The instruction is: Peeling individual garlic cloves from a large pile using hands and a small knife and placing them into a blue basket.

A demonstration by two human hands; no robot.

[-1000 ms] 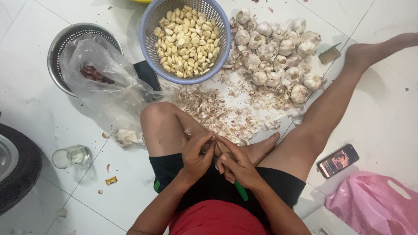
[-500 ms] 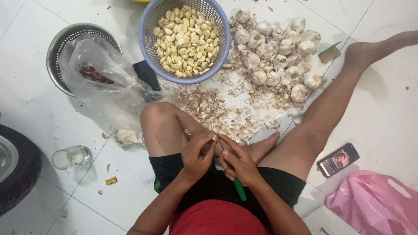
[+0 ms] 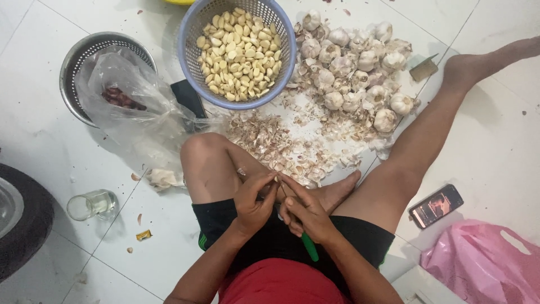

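Peeling garlic clove (image 3: 277, 181) at lower centre of frame — my left hand (image 3: 253, 204) pinching it, my right hand (image 3: 306, 214) gripping green-handled knife (image 3: 309, 247). Next probably calling for dropping clove into blue basket (image 3: 194, 34) up top.

Glossy white floor tiles (image 3: 495, 146) carry a woven blue plastic basket (image 3: 191, 34) of smooth, pale peeled cloves (image 3: 239, 53). Dry, papery garlic skins (image 3: 275, 143) lie flaked beside whole bulbs (image 3: 354, 62) in matt, papery husks. A perforated metal colander (image 3: 76, 59) with a dull sheen holds a crinkled clear plastic bag (image 3: 132, 104). A clear drinking glass (image 3: 93, 204) shines; a phone (image 3: 436, 205) shows a glossy screen. A thin pink plastic bag (image 3: 484, 264) lies creased. The right hand (image 3: 306, 214) grips a smooth green plastic handle (image 3: 309, 247).
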